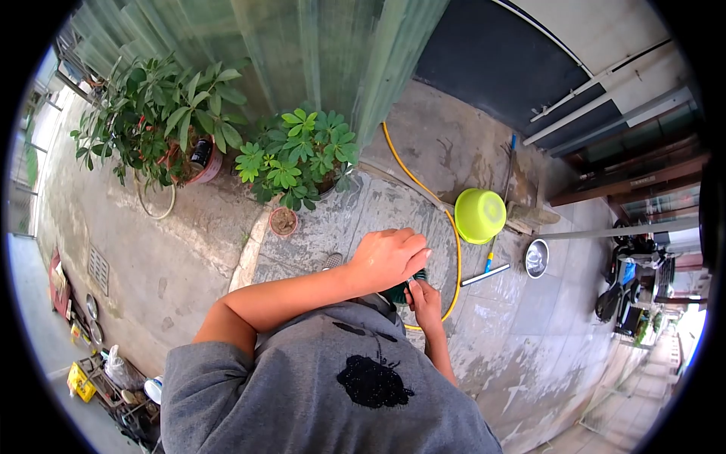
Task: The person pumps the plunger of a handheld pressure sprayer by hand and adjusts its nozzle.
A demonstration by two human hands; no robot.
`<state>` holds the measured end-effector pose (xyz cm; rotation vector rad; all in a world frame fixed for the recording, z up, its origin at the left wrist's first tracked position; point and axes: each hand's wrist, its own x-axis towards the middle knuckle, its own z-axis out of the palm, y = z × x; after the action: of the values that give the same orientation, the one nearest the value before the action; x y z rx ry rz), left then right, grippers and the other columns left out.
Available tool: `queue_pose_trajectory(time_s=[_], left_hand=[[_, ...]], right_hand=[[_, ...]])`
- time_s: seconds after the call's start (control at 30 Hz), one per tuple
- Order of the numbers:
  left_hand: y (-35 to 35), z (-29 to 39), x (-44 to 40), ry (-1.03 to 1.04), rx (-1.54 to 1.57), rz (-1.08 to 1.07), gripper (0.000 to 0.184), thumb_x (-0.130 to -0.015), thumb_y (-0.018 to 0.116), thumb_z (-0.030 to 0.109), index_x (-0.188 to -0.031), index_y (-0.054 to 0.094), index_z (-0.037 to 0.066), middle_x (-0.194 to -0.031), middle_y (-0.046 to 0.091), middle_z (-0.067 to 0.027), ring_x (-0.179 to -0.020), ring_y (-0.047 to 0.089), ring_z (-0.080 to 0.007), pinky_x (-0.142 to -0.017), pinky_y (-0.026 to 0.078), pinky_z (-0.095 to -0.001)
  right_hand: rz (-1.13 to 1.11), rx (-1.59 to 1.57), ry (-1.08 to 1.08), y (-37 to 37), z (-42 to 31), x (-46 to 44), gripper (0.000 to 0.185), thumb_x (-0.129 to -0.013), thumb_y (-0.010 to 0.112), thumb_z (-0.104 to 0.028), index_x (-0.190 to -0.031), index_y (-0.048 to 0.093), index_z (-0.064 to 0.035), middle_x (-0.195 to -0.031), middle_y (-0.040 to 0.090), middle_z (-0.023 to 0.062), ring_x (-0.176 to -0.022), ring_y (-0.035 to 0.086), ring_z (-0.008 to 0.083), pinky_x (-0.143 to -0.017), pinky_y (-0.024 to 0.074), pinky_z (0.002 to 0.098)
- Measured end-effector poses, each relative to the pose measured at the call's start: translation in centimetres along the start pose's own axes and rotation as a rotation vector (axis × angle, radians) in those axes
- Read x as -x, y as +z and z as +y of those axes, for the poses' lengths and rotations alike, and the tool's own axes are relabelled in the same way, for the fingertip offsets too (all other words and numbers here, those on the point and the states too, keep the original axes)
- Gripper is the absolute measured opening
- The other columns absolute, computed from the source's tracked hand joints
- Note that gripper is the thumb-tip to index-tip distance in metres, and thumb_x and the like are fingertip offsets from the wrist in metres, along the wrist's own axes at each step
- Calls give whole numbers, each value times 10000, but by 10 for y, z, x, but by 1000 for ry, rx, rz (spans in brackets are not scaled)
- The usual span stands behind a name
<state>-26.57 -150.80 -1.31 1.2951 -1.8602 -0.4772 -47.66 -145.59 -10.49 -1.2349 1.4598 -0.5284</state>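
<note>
My left hand (391, 261) is raised in front of my chest, its fingers curled inward. Whatever they may hold is hidden behind the back of the hand. Just below and to the right, my right hand (425, 301) is closed, with a small grey metallic piece (411, 284) showing at its fingertips. Beside it, partly covered by both hands, is a dark green thing (395, 293) whose kind I cannot make out. A yellow hose (458, 261) curves over the wet paving around my right side and passes out of sight near my body.
A lime-green basin (481, 216) lies bottom up at the right, near a metal bowl (537, 258) and a squeegee (485, 275). Potted plants (302, 155) stand ahead by a corrugated green wall (302, 57). A cluttered rack (113, 386) is at the lower left.
</note>
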Motion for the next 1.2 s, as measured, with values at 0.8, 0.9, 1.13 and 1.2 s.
queue_pose_trajectory(time_s=[0.8,0.9,1.13,1.2], left_hand=[[6,-2,-2,17,34,35,195,-915,646,250,-837,610,75,-744,638,-107,-614,651,-337,-524,521,-443],[6,-1,-1,13,33,30,199,-915,646,253,-835,606,75,-742,635,-106,-612,651,-337,-524,521,-444],[-5,12,0,19,-14,-4,171,-902,671,229,-825,616,87,-766,644,-98,-612,649,-319,-512,520,-419],[-8,15,1,32,-19,6,173,-898,675,228,-822,612,87,-754,633,-93,-608,646,-312,-507,518,-411]], right_hand=[[4,3,-13,-1,-4,2,390,-1022,555,-280,-756,627,-4,-581,545,15,-491,470,84,-473,367,283],[-8,-5,-4,-2,0,1,393,-1023,552,-285,-760,628,-3,-582,542,15,-496,469,83,-477,368,282],[-64,-10,-25,-7,1,-1,384,-1025,551,-290,-773,631,-12,-596,546,2,-515,464,75,-491,365,266],[-88,-11,-37,-8,-2,0,377,-1025,552,-290,-780,632,-15,-599,548,-1,-516,461,74,-491,363,264]])
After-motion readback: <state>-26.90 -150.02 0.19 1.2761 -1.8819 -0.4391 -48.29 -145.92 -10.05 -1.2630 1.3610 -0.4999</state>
